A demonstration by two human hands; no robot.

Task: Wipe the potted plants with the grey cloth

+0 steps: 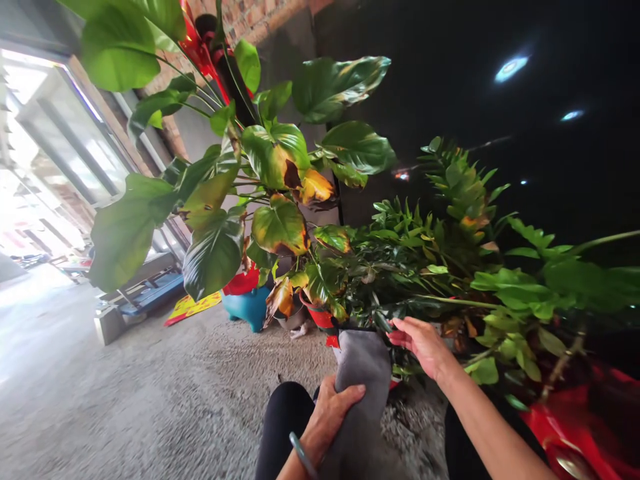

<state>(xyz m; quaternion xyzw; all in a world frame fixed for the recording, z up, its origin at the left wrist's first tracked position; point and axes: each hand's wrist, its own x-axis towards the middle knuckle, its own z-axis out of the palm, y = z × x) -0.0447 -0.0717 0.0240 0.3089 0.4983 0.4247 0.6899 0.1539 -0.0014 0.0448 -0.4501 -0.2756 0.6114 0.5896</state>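
My left hand (331, 408) grips a grey cloth (363, 373) that drapes over my knee at the bottom centre. My right hand (423, 343) reaches forward with fingers spread and touches the dark green leaves of a low bushy plant (415, 267) just above the cloth's top edge. A tall plant (273, 173) with big green leaves, some yellow and brown, rises to the left of my hands.
A red pot (320, 317) and a blue pot (247, 307) stand on the grey gravel floor (150, 393). A shiny red pot (575, 427) is at the lower right. A brick wall (250, 20) and a window lie behind, with a dark wall to the right.
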